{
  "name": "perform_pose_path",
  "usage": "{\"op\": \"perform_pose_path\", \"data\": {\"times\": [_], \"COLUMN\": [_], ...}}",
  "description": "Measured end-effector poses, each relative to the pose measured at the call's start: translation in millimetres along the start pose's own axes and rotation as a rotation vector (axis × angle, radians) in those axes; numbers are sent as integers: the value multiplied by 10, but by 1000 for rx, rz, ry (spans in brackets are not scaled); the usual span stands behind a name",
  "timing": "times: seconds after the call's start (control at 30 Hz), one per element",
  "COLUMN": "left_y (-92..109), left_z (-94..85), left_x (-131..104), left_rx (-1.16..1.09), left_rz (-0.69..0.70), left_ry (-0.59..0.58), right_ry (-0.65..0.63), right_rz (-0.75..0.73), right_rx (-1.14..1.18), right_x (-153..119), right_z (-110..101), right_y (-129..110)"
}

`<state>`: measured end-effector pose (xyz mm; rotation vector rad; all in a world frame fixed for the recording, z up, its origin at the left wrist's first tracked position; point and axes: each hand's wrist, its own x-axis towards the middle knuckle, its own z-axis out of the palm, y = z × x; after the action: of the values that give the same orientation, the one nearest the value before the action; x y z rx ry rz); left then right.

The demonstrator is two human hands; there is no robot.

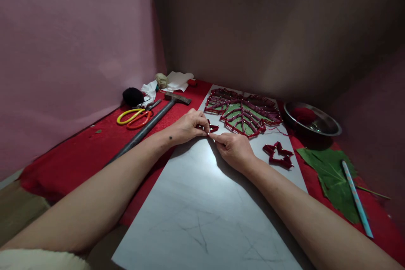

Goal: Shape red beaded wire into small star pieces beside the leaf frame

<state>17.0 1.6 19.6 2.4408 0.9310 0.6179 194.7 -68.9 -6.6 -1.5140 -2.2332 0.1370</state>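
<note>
A pale board (177, 202) lies across the red cloth, with faint pencil lines near its front. On its far part, nails wound with dark red and purple thread outline a green leaf shape (243, 114). A dark red thread star (279, 155) sits at the right, and a smaller star (214, 128) shows partly behind my left hand (191, 126). My left fingers are pinched at this star's near edge; what they hold is too small to name. My right hand (236, 148) has its index finger stretched to the same spot, touching or nearly touching the left fingertips, its other fingers curled.
Left of the board lie a hammer (152, 124), scissors with yellow and orange handles (139, 118), black yarn (133, 97) and white cloth (179, 81). At right are a metal bowl (329, 126) with red yarn, a green leaf (332, 177) and a light blue pen (357, 198).
</note>
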Motion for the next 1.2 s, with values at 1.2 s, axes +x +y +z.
{"op": "perform_pose_path", "data": {"times": [1.2], "left_y": [42], "left_z": [-12], "left_x": [63], "left_rx": [-1], "left_rz": [-22], "left_ry": [-115], "right_ry": [-20], "right_rz": [-136], "right_rx": [-70], "right_x": [21], "right_z": [-8], "right_y": [41]}}
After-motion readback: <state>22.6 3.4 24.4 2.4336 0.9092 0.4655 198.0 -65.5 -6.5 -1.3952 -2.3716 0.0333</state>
